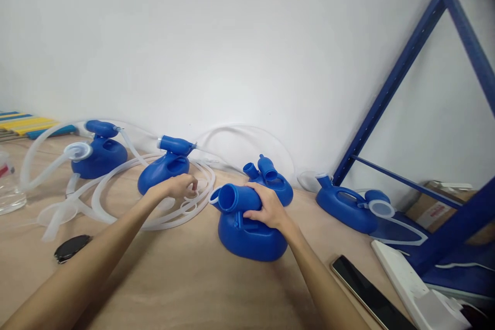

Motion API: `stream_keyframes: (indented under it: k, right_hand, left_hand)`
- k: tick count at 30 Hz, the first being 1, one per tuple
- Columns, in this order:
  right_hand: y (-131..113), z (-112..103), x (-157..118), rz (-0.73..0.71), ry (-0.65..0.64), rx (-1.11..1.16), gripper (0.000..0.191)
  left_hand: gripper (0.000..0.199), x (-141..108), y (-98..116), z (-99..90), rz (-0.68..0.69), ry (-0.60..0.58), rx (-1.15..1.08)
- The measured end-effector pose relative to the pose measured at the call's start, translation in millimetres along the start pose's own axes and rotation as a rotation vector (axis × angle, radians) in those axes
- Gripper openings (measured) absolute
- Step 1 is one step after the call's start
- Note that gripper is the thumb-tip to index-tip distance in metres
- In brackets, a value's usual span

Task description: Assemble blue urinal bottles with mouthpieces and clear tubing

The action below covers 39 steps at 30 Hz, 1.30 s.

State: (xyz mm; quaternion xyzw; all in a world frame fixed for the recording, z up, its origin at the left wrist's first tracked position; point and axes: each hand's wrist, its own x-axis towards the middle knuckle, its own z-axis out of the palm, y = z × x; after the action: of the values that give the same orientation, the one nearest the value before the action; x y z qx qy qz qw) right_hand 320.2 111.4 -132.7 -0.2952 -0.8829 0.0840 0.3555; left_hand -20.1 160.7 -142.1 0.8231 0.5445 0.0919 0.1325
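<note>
My right hand (pixel 266 206) is wrapped round the wide neck of a blue plastic bottle (pixel 251 242), which stands on the wooden table (pixel 185 289) with its open mouth toward the left front. My left hand (pixel 181 186) reaches over coils of clear tubing (pixel 154 221), beside a second blue bottle (pixel 149 178). Its fingers are bent together, and whatever is between them is too small to make out. Just behind the held bottle, another blue bottle (pixel 285 191) has two spouts pointing up.
More blue bottles stand at far left (pixel 110 157) and right (pixel 344 211). A phone (pixel 367 289) and a white power strip (pixel 402 278) lie front right, by a blue metal rack (pixel 394 82). A black round object (pixel 72 247) and a clear bottle (pixel 10 191) are at left.
</note>
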Motion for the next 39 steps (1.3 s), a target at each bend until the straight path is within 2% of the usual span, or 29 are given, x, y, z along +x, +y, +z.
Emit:
stream_keyframes:
  k: [2, 4, 7, 10, 12, 16, 20, 23, 24, 28, 33, 39]
  right_hand:
    - [-7, -5, 4, 0.056, 0.042, 0.094, 0.077]
    - [-16, -15, 7, 0.113, 0.071, 0.150, 0.072]
    - [-30, -32, 11, 0.190, 0.036, 0.145, 0.058]
    - [-44, -43, 12, 0.209, -0.022, 0.152, 0.050]
    - [-50, -45, 12, 0.204, -0.033, 0.168, 0.047]
    - [-55, -43, 13, 0.183, 0.030, 0.163, 0.046]
    - [-53, -42, 13, 0.167, 0.084, 0.200, 0.047]
    - [-53, -43, 12, 0.172, 0.056, 0.228, 0.045]
    - [-53, -43, 12, 0.170, 0.041, 0.242, 0.044]
    - [-55, -44, 12, 0.157, 0.018, 0.323, 0.045]
    - [-54, -43, 13, 0.145, 0.019, 0.353, 0.046]
    - [-56, -47, 13, 0.149, -0.011, 0.346, 0.041]
  left_hand:
    - [0.034, -7, 10, -17.6, 0.052, 0.060, -0.110]
    - [0.043, -17, 26, -33.4, 0.107, 0.166, -0.343]
    - [0.059, -32, 62, -47.2, 0.242, 0.381, -0.906]
    - [0.032, -44, 99, -47.2, 0.451, 0.540, -1.159]
    - [0.027, -50, 118, -43.2, 0.503, 0.519, -1.162]
    - [0.033, -59, 136, -37.6, 0.459, 0.349, -0.976]
    - [0.030, -62, 135, -37.9, 0.437, 0.340, -0.921]
    - [0.064, -62, 132, -39.3, 0.396, 0.302, -0.880]
    - [0.068, -63, 132, -40.2, 0.392, 0.279, -0.840]
    - [0.058, -67, 132, -45.6, 0.420, 0.229, -0.723]
    - [0.057, -70, 132, -49.2, 0.403, 0.214, -0.802]
    - [0.057, -69, 134, -46.1, 0.454, 0.172, -0.811]
